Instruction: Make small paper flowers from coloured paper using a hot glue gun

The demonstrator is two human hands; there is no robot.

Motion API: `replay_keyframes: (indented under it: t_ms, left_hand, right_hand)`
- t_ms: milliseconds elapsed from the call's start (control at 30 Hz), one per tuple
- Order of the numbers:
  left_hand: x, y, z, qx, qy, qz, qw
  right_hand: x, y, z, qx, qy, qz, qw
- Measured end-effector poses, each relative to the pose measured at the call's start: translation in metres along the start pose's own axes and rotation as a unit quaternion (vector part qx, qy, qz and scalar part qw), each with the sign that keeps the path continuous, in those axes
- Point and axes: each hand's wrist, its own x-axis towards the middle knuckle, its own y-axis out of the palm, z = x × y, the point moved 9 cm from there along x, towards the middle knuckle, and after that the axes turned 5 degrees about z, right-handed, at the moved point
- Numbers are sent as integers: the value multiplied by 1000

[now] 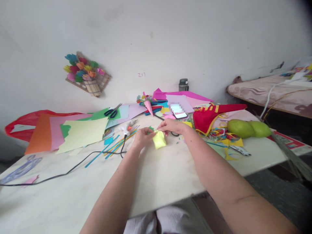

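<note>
Between both hands, just above the table (pixel 161 182), is a small bright yellow piece of what looks like crumpled or folded paper (pixel 159 140). My left hand (pixel 143 136) pinches its upper left edge with the fingertips. At the upper right edge, my right hand (pixel 172 126) holds it between thumb and fingers. A bit of green paper (pixel 151 129) shows behind the left fingertips. Left of the hands lie a white glue gun (pixel 125 129) with a black cord, pliers (pixel 133 123), and several thin blue and yellow strips (pixel 114 148).
Coloured paper sheets (pixel 85 131) and black scissors (pixel 113 111) lie at the left. A phone (pixel 179 112), a pink paper cone (pixel 148 107) and a bottle (pixel 183 85) are at the back. At the right are a red cloth (pixel 206 118) and green fruit-like objects (pixel 241 128).
</note>
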Motion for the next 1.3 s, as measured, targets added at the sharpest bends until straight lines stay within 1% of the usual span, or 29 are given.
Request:
replay_keyframes:
  t_ms: [200,400,567,733,933,1167,1300]
  left_hand:
    - [0,-2,-3,-29,7,-13,999]
    - [1,-1,-3,-61,24,-18,998]
    - [2,-1,0,-65,26,-21,997]
    - [2,-2,0,-66,22,-20,997]
    - [1,-2,-1,-75,15,-18,997]
    - [0,0,-1,-71,2,-11,997]
    - [0,1,-1,-61,0,-9,998]
  right_hand:
    - [3,-4,-7,38,7,-9,999]
    - [4,-3,-8,82,11,-13,997]
    - [5,-4,-12,90,17,-18,996]
    - [7,-4,-13,91,7,-16,996]
    - [3,-5,-6,72,-4,-17,997]
    - [0,-5,6,-6,-44,-7,999]
    - [-1,-3,9,-37,-40,-8,998]
